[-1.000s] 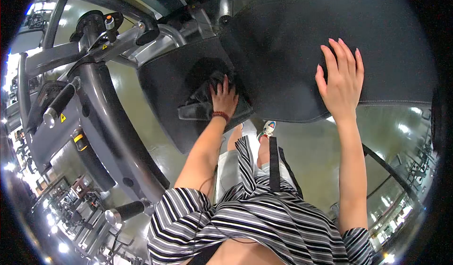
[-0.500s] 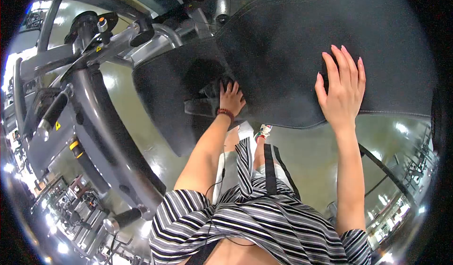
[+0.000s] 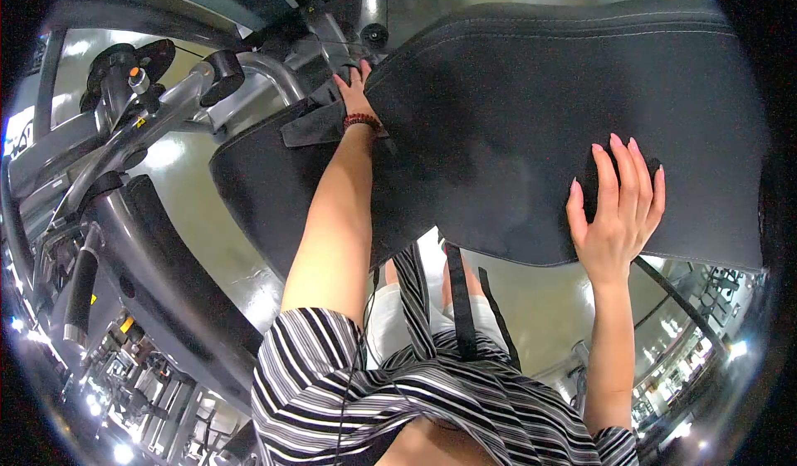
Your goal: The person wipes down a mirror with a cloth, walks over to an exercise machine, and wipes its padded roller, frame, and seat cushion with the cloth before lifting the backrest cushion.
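Observation:
A dark grey cloth (image 3: 314,127) lies against the smaller black pad (image 3: 274,188) of a gym machine. My left hand (image 3: 357,97), with a beaded bracelet at the wrist, presses on the cloth at that pad's far edge, where it meets the larger pad. Its fingers reach forward over the edge, and the palm side is hidden. On the right, my right hand (image 3: 616,221) rests on the large black padded backrest (image 3: 531,126), fingers spread and nothing in them.
To the left stands the machine's metal frame (image 3: 174,109) with an orange-tipped knob (image 3: 135,76) and a black grip handle (image 3: 80,292). A thick dark beam (image 3: 166,250) slants down beside me. A glossy floor (image 3: 531,296) shows below the pads.
My left hand has slid forward and slightly left across the small pad, the cloth moving along with it. My right hand stays on the backrest; the view has shifted.

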Motion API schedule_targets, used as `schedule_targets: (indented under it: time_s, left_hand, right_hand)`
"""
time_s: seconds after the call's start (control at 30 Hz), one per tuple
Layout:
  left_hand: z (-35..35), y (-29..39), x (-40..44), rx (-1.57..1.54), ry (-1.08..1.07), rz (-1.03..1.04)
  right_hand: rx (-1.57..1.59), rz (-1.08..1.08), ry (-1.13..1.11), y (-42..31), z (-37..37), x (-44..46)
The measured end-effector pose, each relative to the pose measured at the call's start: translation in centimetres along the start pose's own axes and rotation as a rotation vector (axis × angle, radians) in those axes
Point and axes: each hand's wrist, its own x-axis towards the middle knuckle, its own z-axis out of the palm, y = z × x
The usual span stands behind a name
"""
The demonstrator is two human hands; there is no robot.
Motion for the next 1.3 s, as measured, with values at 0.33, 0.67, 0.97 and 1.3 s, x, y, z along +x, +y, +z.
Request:
schedule_targets:
  time_s: [0.33, 0.67, 0.97, 1.3]
  left_hand:
    - [1.6, 5.3, -7.8, -0.118, -0.149, 0.130]
    - [5.5, 10.8, -20.2, -0.394, -0.003, 0.200]
    - [12.4, 6.4, -28.0, -0.679, 0.274, -0.114]
    - [13.5, -3.7, -33.1, -0.319, 0.299, -0.940]
  right_hand:
    - [0.053, -0.022, 0.016, -0.2, -0.1, 0.3]
    - [0.072, -0.058, 0.044, -1.8, 1.3, 0.6]
    - [0.093, -0.114, 0.078, -2.7, 2.5, 1.2]
    - [0.083, -0.129, 0.069, -4.0, 1.8, 0.9]
